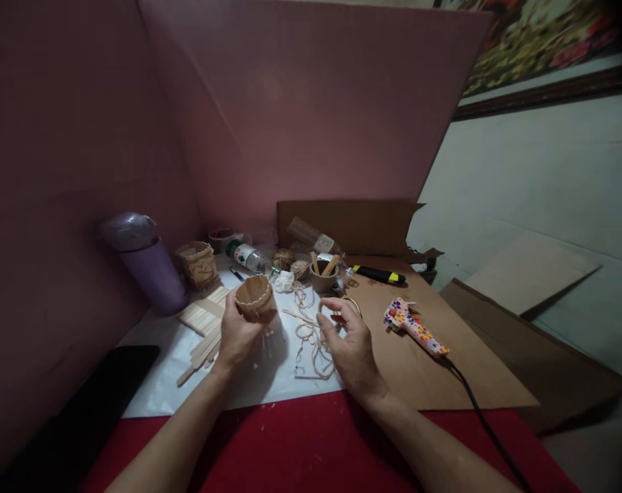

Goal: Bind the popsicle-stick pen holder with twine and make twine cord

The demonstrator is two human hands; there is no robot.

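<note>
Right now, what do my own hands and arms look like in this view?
Your left hand and right hand are bare, with no gloves. No watch or bracelet shows on either wrist. Both forearms are uncovered down to the picture's edge, with no sleeves in view.

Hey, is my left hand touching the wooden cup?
Touching. The head view shows the left hand holding the wooden cup, with fingers against its side.

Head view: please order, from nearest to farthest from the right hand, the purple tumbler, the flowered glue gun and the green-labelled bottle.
From the right hand:
1. Flowered glue gun, to its right.
2. Green-labelled bottle, farther back, left.
3. Purple tumbler, far left.
</note>
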